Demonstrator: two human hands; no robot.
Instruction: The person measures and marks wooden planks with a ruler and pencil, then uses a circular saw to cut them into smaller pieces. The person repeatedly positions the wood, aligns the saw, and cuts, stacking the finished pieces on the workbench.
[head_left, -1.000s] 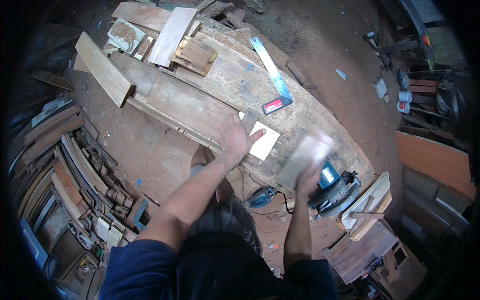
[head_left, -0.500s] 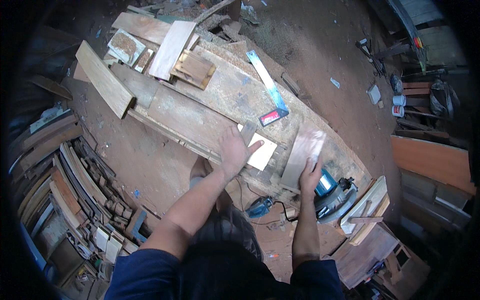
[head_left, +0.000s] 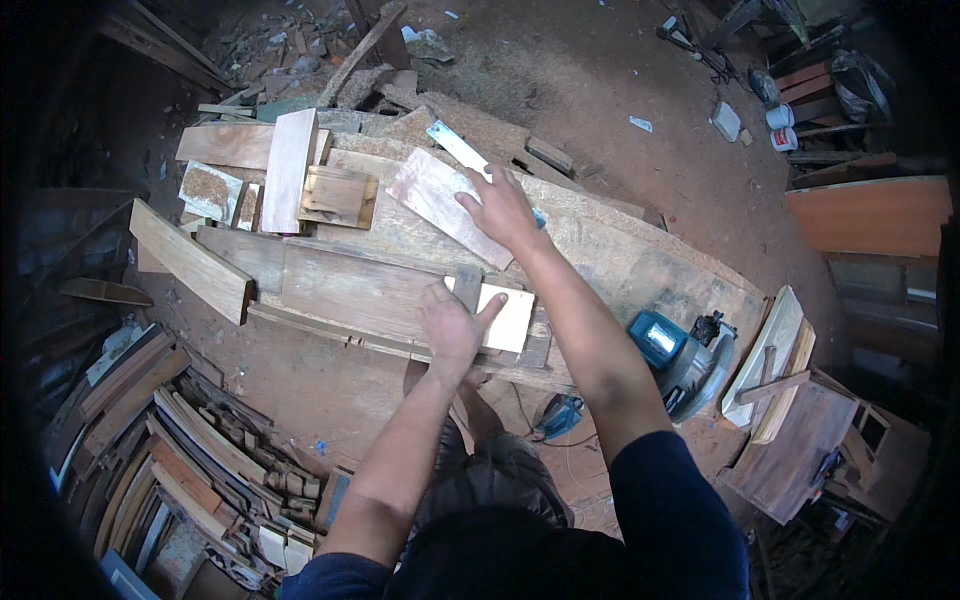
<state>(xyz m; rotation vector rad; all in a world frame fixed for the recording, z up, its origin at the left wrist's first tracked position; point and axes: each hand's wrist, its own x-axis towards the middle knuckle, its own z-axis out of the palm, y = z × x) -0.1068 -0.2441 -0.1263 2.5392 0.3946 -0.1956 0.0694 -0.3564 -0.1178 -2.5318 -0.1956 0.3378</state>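
Resting open across the left end of the pale block [head_left: 509,320] was the left hand [head_left: 452,325], while beyond that block the right hand [head_left: 508,212], fingers parted, overlapped a plank [head_left: 430,190] and metal square [head_left: 456,146], which a careless nudge could have knocked askew.

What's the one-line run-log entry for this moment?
left hand: on pale block | right hand: at whitish board and metal square, grip unclear | teal power saw: right of both hands

A wooden workbench [head_left: 620,270] bears a long plank [head_left: 360,290] and a whitish board [head_left: 435,203]. At right sits a circular saw [head_left: 672,352].
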